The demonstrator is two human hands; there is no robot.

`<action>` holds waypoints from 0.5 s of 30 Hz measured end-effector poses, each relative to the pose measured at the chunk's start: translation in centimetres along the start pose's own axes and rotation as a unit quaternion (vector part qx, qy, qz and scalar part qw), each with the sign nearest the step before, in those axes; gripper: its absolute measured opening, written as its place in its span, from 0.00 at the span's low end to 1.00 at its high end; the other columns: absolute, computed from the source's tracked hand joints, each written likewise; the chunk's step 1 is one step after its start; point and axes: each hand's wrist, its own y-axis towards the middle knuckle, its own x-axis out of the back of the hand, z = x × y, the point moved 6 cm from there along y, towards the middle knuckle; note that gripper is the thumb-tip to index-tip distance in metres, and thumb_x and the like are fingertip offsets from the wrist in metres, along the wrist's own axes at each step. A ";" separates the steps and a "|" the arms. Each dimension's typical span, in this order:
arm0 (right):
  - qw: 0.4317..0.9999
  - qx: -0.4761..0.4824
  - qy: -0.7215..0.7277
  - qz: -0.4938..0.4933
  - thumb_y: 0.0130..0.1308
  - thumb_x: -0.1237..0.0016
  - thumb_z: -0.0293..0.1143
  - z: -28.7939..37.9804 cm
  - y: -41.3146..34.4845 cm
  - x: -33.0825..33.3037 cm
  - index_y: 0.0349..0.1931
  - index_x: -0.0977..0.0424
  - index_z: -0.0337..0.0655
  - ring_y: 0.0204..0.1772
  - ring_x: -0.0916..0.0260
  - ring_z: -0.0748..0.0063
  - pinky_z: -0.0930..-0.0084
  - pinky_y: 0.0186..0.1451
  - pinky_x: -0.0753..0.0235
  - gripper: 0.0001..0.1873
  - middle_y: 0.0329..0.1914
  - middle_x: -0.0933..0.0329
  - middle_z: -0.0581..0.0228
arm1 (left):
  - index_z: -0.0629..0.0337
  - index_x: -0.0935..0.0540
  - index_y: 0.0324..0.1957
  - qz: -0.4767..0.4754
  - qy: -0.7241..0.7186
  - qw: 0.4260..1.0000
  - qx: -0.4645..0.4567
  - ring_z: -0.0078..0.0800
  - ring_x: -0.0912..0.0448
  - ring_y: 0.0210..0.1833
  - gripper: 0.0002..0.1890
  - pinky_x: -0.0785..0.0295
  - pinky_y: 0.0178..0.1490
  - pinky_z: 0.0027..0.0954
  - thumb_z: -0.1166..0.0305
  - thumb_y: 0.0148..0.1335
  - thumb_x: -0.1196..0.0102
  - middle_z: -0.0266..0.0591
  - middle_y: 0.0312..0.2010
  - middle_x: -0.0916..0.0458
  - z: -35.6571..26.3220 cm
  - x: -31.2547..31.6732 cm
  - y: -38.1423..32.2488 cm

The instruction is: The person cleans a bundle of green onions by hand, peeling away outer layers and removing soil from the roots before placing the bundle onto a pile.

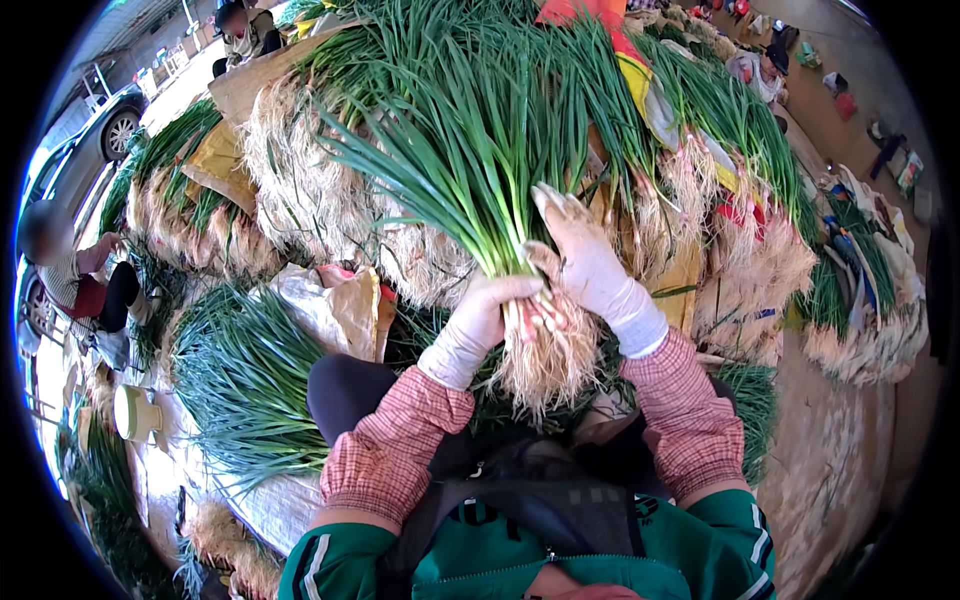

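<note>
My left hand, in a pale glove, is closed around the lower stalks of a bunch of scallions. The bunch leans away from me, its green leaves fanned out towards the far pile. Its pale roots hang down between my wrists. My right hand, gloved too, lies at the right side of the stalks with thumb and fingers apart. Its palm side is partly hidden, and nothing shows gripped in it. Beyond both hands rises a large heap of rooted scallions.
Trimmed-looking greens lie at my left near a crumpled sack. A small whitish stool stands farther left. One person sits at the left; others are beyond the heap. More scallions lie at the right. A car is parked far left.
</note>
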 end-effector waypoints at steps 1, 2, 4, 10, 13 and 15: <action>1.000 0.002 -0.012 -0.020 0.70 0.66 0.55 -0.4 -0.1 -0.8 0.66 0.48 0.22 0.72 0.47 0.42 0.58 0.75 0.51 0.41 0.67 0.43 0.33 | 0.75 0.32 0.49 0.000 -0.002 1.000 -0.021 0.41 0.16 0.26 0.19 0.25 0.15 0.23 0.71 0.58 0.48 0.57 0.28 0.18 0.4 0.4 0.0; 0.998 0.024 0.006 -0.049 0.70 0.66 0.55 -0.7 -0.3 -1.2 0.66 0.48 0.22 0.72 0.47 0.42 0.59 0.75 0.51 0.41 0.68 0.44 0.33 | 0.75 0.31 0.48 0.015 -0.025 0.999 -0.019 0.42 0.16 0.26 0.18 0.24 0.15 0.24 0.71 0.59 0.48 0.57 0.28 0.18 0.8 0.5 0.0; 1.000 0.010 0.025 -0.010 0.69 0.65 0.55 -1.4 -0.6 -2.7 0.66 0.48 0.21 0.72 0.48 0.42 0.59 0.75 0.52 0.41 0.68 0.44 0.33 | 0.74 0.29 0.46 0.029 -0.100 0.994 0.030 0.44 0.16 0.25 0.16 0.24 0.15 0.25 0.71 0.60 0.47 0.59 0.28 0.19 2.2 0.8 0.1; 1.000 0.006 -0.029 0.005 0.69 0.58 0.46 -0.9 -1.9 -2.3 0.59 0.34 0.29 0.64 0.35 0.49 0.60 0.71 0.42 0.29 0.66 0.37 0.46 | 0.75 0.27 0.49 -0.025 -0.139 0.983 0.113 0.47 0.17 0.25 0.20 0.22 0.17 0.27 0.69 0.59 0.47 0.55 0.29 0.20 5.4 1.7 0.5; 0.951 -0.104 0.284 -0.058 0.68 0.54 0.36 -2.4 -2.7 -1.1 0.52 0.27 0.34 0.55 0.27 0.57 0.68 0.62 0.29 0.17 0.61 0.31 0.53 | 0.76 0.28 0.53 0.028 -0.155 0.985 0.068 0.46 0.17 0.24 0.24 0.20 0.21 0.30 0.70 0.57 0.46 0.53 0.33 0.19 5.4 1.4 0.4; 0.950 -0.025 0.206 -0.232 0.67 0.55 0.22 -2.8 -3.1 1.7 0.48 0.24 0.36 0.50 0.26 0.72 0.80 0.55 0.25 0.11 0.44 0.23 0.60 | 0.74 0.28 0.53 0.016 -0.138 0.987 0.074 0.42 0.17 0.30 0.23 0.19 0.28 0.32 0.71 0.56 0.46 0.53 0.36 0.19 5.6 1.9 0.3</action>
